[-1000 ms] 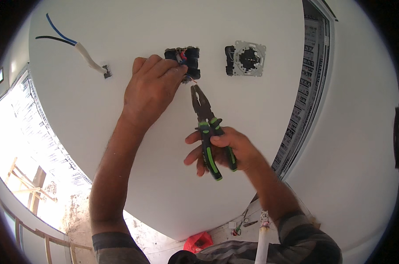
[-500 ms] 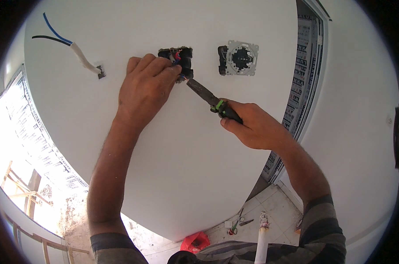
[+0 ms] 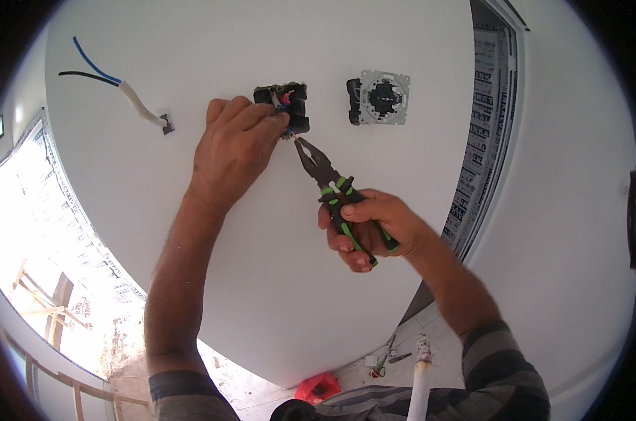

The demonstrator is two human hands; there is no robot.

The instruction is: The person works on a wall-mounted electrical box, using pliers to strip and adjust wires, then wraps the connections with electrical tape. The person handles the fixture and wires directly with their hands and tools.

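Observation:
My left hand (image 3: 235,153) is at the black wall box (image 3: 300,107), its fingers pinched at the lower left of the opening. Blue wire with a bare end (image 3: 290,134) sticks out just below the fingertips; the fingers partly hide it. Red wire (image 3: 288,98) shows inside the box. In my right hand (image 3: 395,223) is a pair of black and green combination pliers (image 3: 321,168). Its jaws are slightly parted, with the tips pointing up-left close by the wire's end. Whether they touch it I cannot tell.
To the right, a socket frame (image 3: 384,98) sits on the wall beside an open black box. At left, a white cable (image 3: 140,105) with blue and black cores hangs out of a hole. Below lie a red bag (image 3: 316,387) and tools (image 3: 381,366). A cigarette (image 3: 420,379) shows in front.
My right hand has turned the pliers, so their two handles and jaws now show. It has dropped a little lower. The left hand keeps its pinch at the box.

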